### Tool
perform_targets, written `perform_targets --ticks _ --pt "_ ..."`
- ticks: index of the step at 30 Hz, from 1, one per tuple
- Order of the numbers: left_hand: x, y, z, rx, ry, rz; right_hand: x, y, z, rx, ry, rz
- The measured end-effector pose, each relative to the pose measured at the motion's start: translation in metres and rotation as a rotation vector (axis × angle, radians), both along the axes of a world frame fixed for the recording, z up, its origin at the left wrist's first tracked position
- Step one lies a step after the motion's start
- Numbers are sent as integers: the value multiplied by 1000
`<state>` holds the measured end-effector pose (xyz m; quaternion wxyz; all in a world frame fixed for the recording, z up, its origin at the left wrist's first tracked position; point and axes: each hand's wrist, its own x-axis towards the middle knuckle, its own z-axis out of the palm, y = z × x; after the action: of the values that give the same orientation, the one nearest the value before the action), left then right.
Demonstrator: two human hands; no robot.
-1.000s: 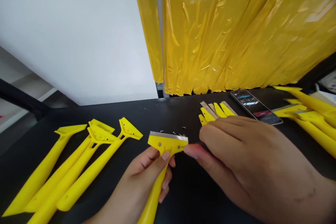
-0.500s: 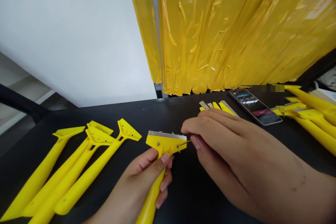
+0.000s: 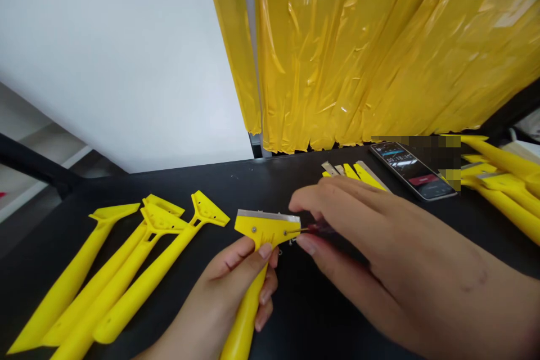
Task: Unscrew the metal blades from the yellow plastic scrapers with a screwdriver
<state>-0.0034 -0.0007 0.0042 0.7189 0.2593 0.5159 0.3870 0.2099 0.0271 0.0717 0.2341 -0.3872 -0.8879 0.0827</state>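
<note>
Our two hands work over the dark worktop (image 3: 270, 180). Our left hand (image 3: 236, 275) is closed around one yellow scraper (image 3: 270, 225), held at the near middle of the scene with its head pointing to the far side. One metal blade runs along the head's far edge, and two screws (image 3: 253, 229) show on its face. Our right hand (image 3: 388, 247) holds one screwdriver (image 3: 314, 228), its tip at the right screw. Four yellow handles (image 3: 145, 283) lie on the left. Beyond our right hand sit yellow strips (image 3: 367, 174) and grey metal pieces, too hidden to count. One phone (image 3: 411, 171) lies at far right, near a pile of yellow scrapers (image 3: 508, 202), at least three.
</note>
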Motion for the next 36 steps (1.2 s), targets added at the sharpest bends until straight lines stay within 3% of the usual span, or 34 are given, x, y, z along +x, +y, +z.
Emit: perform_targets --ticks 28,36 --pt "-2 0 1 7 9 1 4 6 0 65 -11 48" --pt "-1 1 3 -1 18 3 5 5 0 28 -18 45"
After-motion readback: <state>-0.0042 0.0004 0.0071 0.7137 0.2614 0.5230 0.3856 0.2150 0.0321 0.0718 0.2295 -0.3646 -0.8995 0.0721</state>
